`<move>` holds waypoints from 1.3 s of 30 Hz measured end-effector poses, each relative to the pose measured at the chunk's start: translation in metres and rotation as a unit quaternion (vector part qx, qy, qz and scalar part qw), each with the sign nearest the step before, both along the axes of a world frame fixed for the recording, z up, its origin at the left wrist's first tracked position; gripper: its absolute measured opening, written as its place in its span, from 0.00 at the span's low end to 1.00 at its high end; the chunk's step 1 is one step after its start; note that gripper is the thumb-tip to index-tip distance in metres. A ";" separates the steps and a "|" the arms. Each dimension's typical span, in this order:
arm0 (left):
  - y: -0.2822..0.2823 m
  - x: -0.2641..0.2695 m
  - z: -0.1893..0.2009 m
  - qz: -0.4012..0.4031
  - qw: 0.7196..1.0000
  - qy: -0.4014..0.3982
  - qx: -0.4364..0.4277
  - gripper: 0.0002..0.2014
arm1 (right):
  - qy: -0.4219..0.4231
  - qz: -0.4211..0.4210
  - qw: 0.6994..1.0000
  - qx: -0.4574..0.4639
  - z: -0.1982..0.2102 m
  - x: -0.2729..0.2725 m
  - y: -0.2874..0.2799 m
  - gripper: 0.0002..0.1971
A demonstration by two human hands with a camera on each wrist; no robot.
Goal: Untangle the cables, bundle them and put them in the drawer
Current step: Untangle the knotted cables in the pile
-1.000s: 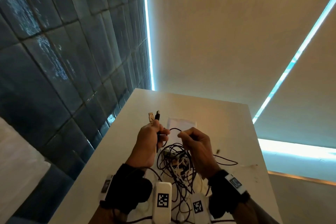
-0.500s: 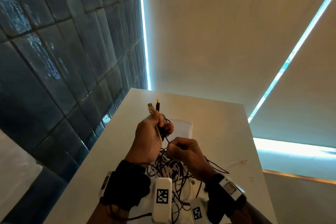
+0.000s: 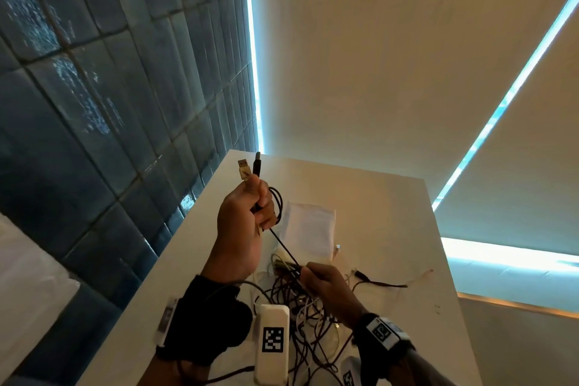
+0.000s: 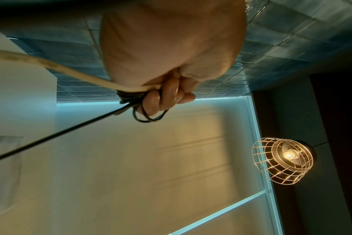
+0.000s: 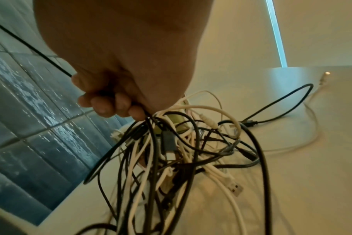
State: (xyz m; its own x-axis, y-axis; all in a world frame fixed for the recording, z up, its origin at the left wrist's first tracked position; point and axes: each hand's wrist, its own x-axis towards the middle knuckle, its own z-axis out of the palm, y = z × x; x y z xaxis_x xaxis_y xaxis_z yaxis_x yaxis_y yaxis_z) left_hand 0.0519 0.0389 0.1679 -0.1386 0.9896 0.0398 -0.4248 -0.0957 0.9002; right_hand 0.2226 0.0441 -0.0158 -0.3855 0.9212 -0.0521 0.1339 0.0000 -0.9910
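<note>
My left hand (image 3: 247, 216) is raised above the white table (image 3: 382, 229) and grips a black cable (image 3: 283, 247) and a cream cable, whose two plugs (image 3: 250, 168) stick up above the fist. Black loops (image 4: 149, 117) hang round the left hand's fingers (image 4: 161, 98). The black cable runs taut down to my right hand (image 3: 326, 282), which grips it just above a tangle of black and white cables (image 5: 181, 151) on the table. The right hand's fingers (image 5: 106, 105) are curled round the strand. No drawer is in view.
A white cloth pouch (image 3: 310, 232) lies on the table beyond the tangle. One loose black lead (image 3: 379, 282) trails off to the right. A dark tiled wall (image 3: 94, 103) runs along the table's left edge. A caged pendant lamp (image 4: 283, 160) hangs overhead.
My left hand has risen with the two plugs and wound black loops round its fingers. My right hand has dropped lower along the black cable toward the tangle, drawing it taut.
</note>
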 end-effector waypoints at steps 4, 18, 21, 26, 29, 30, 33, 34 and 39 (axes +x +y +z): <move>0.000 -0.006 0.004 -0.001 1.000 -0.001 0.000 0.19 | -0.026 -0.012 1.000 0.003 -0.014 0.002 -0.005 0.18; -0.002 0.007 -0.044 0.009 0.975 0.162 -0.153 0.22 | 0.162 -0.143 0.976 -0.031 0.062 -0.005 0.005 0.11; -0.004 0.015 -0.045 -0.002 0.966 0.180 -0.188 0.18 | 0.198 -0.103 0.975 -0.003 0.079 -0.010 0.000 0.11; -0.003 0.019 -0.043 -0.047 0.982 0.040 -0.179 0.18 | 0.214 -0.032 0.976 0.002 0.086 -0.013 -0.007 0.08; -0.003 0.020 -0.036 -0.072 0.985 -0.051 -0.146 0.19 | 0.185 -0.005 0.983 -0.002 0.076 -0.012 -0.008 0.08; -0.003 0.020 -0.032 -0.075 0.987 -0.061 -0.131 0.19 | 0.175 -0.001 0.985 -0.004 0.072 -0.011 -0.008 0.08; -0.002 0.018 -0.023 -0.073 0.992 -0.056 -0.085 0.19 | 0.129 0.007 0.992 0.000 0.061 -0.006 -0.009 0.12; -0.002 0.017 -0.022 -0.072 0.994 -0.046 -0.072 0.19 | 0.113 0.008 0.994 0.002 0.057 -0.005 -0.009 0.13; -0.007 0.016 -0.020 -0.058 0.997 -0.010 -0.043 0.19 | 0.067 0.005 0.998 0.011 0.037 -0.002 -0.008 0.16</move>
